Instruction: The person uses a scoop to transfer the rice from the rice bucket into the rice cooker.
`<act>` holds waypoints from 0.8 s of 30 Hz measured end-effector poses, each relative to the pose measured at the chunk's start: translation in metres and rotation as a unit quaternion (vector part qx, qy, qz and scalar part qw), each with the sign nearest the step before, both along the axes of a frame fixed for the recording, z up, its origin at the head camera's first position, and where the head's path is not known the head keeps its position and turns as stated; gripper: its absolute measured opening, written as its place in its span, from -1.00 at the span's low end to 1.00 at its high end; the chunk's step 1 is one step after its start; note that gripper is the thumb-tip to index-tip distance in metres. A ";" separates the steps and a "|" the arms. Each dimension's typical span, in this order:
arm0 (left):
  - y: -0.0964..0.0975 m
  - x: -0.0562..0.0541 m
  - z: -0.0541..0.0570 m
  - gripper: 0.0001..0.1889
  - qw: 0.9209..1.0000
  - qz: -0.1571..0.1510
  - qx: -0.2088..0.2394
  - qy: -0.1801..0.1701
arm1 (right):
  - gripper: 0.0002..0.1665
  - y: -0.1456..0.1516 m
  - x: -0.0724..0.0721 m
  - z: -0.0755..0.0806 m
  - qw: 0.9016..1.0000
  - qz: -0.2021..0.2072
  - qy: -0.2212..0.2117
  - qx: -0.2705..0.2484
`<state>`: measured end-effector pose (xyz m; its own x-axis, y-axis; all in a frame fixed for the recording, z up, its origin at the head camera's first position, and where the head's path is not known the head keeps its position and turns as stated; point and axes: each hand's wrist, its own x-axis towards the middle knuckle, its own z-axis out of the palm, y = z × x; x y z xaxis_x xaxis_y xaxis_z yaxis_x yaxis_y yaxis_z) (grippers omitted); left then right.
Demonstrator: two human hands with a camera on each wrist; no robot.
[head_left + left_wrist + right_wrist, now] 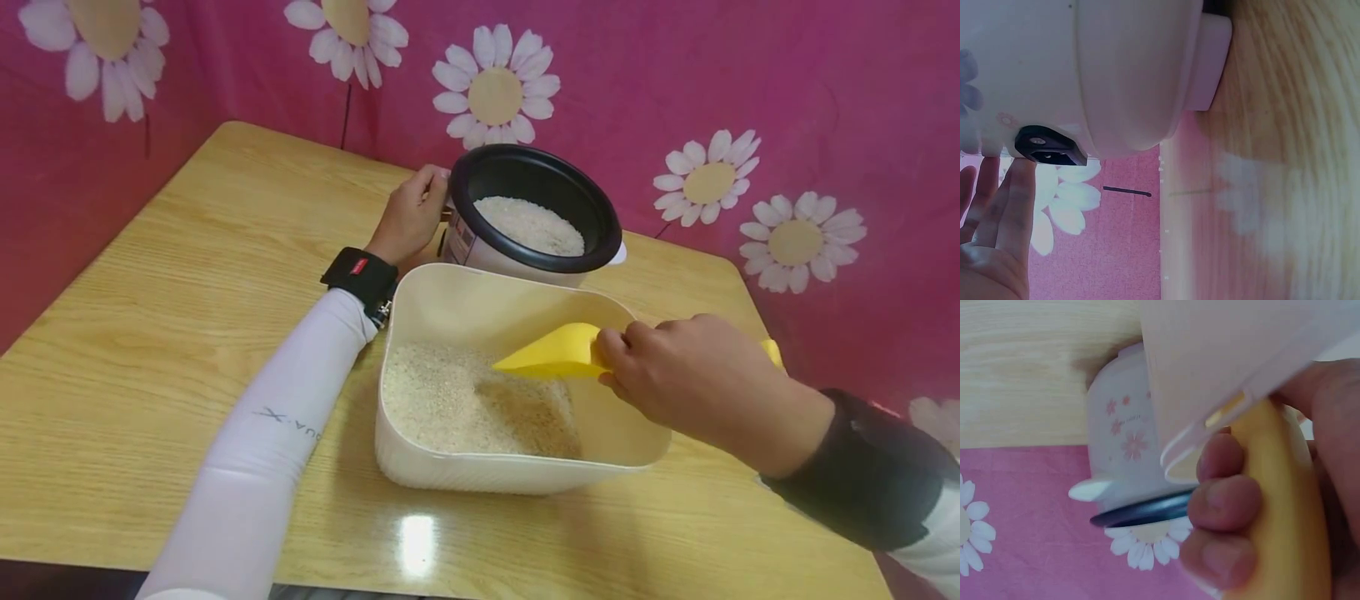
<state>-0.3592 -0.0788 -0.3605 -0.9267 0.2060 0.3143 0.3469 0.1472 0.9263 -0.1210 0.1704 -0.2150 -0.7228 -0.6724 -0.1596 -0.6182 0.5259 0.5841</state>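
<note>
My right hand grips the handle of a yellow scoop, fingers curled round it in the right wrist view. The scoop blade points left, over the grains in a cream plastic bin. Those grains of rice lie mostly toward the bin's left side. Behind the bin stands a rice cooker with a black rim and white rice inside. My left hand holds the cooker at its left side, just under the rim. In the left wrist view its fingers meet the cooker wall beside a black socket.
The bin and cooker stand close together on a light wooden table. A pink cloth with white daisies hangs behind the table and along its sides. A pale side handle sticks out from the cooker's right side.
</note>
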 end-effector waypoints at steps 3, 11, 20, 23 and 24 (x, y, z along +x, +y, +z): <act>0.000 0.000 0.001 -0.57 1.000 -0.001 0.002 0.003 | -0.46 -0.006 0.000 -0.002 1.000 -0.010 -0.009 0.020; -0.001 0.002 0.000 -0.56 1.000 -0.003 0.003 0.002 | -0.29 -0.026 -0.006 -0.012 0.995 -0.034 0.010 0.090; 0.000 -0.001 0.000 -0.57 1.000 0.000 0.001 0.013 | -0.46 -0.033 -0.007 -0.020 0.996 -0.043 0.025 0.081; 0.000 -0.001 0.000 -0.57 1.000 -0.001 0.003 0.012 | -0.48 -0.034 -0.007 -0.018 0.994 -0.069 0.006 0.081; 0.000 -0.001 0.000 -0.57 1.000 -0.001 0.004 0.012 | -0.48 -0.034 -0.007 -0.017 0.994 -0.078 -0.001 0.080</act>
